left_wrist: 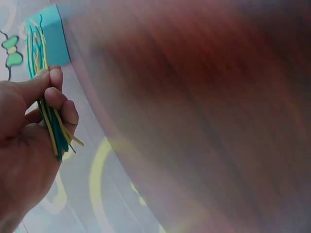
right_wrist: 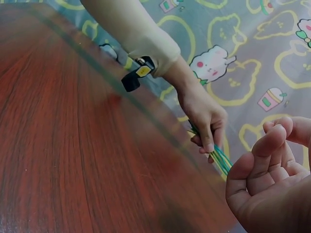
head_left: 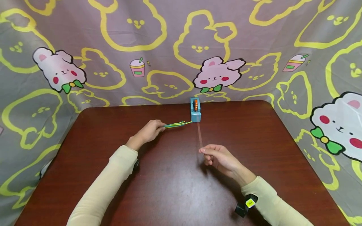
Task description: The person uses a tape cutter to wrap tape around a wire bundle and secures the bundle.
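Note:
A blue tape dispenser [head_left: 196, 117] with an orange roll core [head_left: 196, 105] stands near the back edge of the table. From its front, a strip of clear tape [head_left: 199, 135] stretches toward me. My right hand [head_left: 222, 158] pinches the strip's end between thumb and fingertip; the tape itself does not show in the right wrist view. To the left, my left hand [head_left: 148, 131] holds a bundle of thin green and yellow wires [head_left: 175, 125], their tips pointing at the dispenser's front. In the left wrist view, loose wire ends [left_wrist: 59, 138] stick out below the fingers.
The dark brown wooden table [head_left: 164, 188] has rounded back corners. A patterned curtain [head_left: 169, 37] with cartoon bears hangs along the back and both sides. A black wrist camera [head_left: 246, 205] is strapped to the right sleeve.

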Motion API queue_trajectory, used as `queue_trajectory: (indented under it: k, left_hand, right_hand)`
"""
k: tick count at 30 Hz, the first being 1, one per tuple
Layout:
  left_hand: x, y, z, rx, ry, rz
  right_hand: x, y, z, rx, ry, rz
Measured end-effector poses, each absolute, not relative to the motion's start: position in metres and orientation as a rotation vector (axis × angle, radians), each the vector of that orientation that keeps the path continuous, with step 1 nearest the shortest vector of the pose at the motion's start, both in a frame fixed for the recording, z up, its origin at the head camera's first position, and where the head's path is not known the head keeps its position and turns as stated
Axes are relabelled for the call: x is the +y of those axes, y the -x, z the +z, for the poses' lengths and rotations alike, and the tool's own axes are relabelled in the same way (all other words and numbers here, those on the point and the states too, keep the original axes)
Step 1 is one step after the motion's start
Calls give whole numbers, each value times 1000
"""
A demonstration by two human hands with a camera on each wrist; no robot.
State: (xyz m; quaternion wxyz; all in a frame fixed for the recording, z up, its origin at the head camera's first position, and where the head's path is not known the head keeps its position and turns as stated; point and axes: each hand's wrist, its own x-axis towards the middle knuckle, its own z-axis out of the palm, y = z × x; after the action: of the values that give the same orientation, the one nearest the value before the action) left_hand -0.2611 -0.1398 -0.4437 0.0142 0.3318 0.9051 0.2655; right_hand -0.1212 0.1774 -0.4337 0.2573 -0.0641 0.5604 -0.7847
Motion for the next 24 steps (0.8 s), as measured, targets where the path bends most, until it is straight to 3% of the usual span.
queue_trajectory:
  k: [24]
  left_hand:
    - [-80,214,-431,2754,-1167,784]
  right_hand:
    - [177,120,-430,1523,165,-2152]
